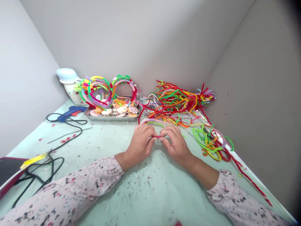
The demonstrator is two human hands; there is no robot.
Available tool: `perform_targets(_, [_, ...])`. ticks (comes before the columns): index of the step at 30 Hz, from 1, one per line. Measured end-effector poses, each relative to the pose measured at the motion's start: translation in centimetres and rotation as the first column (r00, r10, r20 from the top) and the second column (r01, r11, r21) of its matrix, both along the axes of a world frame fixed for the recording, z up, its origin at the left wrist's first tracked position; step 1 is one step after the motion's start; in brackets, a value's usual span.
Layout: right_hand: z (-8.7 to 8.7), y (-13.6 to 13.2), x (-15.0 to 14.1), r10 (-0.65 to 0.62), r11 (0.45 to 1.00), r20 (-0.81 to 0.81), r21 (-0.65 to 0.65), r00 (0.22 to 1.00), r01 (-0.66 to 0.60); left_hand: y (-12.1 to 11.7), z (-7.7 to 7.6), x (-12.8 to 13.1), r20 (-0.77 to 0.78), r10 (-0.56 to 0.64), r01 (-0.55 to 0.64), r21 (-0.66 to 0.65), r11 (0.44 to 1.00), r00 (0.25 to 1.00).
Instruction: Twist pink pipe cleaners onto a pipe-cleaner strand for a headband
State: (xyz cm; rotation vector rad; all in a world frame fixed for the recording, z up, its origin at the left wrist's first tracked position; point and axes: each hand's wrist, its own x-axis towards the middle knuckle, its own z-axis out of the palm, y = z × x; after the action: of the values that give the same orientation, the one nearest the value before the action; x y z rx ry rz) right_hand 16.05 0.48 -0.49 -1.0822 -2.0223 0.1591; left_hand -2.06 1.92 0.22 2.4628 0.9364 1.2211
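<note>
Between my two hands, over the middle of the table, a short piece of red pipe cleaner [157, 136] is pinched. My left hand [141, 141] has its thumb and fingertips closed on one end. The thumb and fingers of my right hand [175, 142] grip the other end, almost touching the left fingertips. Most of the piece is hidden by my fingers. Just behind my hands lies a pale, curved pipe-cleaner strip [154, 121]. A large bunch of coloured pipe cleaners [178, 97] lies beyond my right hand.
A metal tray [110, 118] with shells stands at the back, with pipe-cleaner headbands [98, 91] above it. Left are a blue glue gun [70, 112], black cable [53, 157] and a white container [71, 86]. Loose pipe cleaners [211, 142] lie right. Walls stand behind and beside the table [150, 194].
</note>
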Motion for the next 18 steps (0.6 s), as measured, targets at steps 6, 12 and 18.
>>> perform_targets(6, [0.18, -0.06, -0.02, -0.012, 0.999, -0.035, 0.044, 0.999, 0.013, -0.11, 0.12, 0.04, 0.045, 0.0, -0.002, 0.046, 0.999, 0.999])
perform_targets(12, [0.4, -0.18, -0.06, -0.007, 0.998, -0.054, 0.06, 0.999, 0.01, -0.24, 0.2, 0.07, 0.066, 0.001, -0.004, 0.05, 0.999, 0.998])
perform_targets(18, [0.35, -0.16, -0.01, -0.003, 0.999, -0.045, 0.046, 0.999, 0.005, -0.23, 0.19, 0.05, 0.051, -0.01, 0.008, 0.045, 0.999, 0.999])
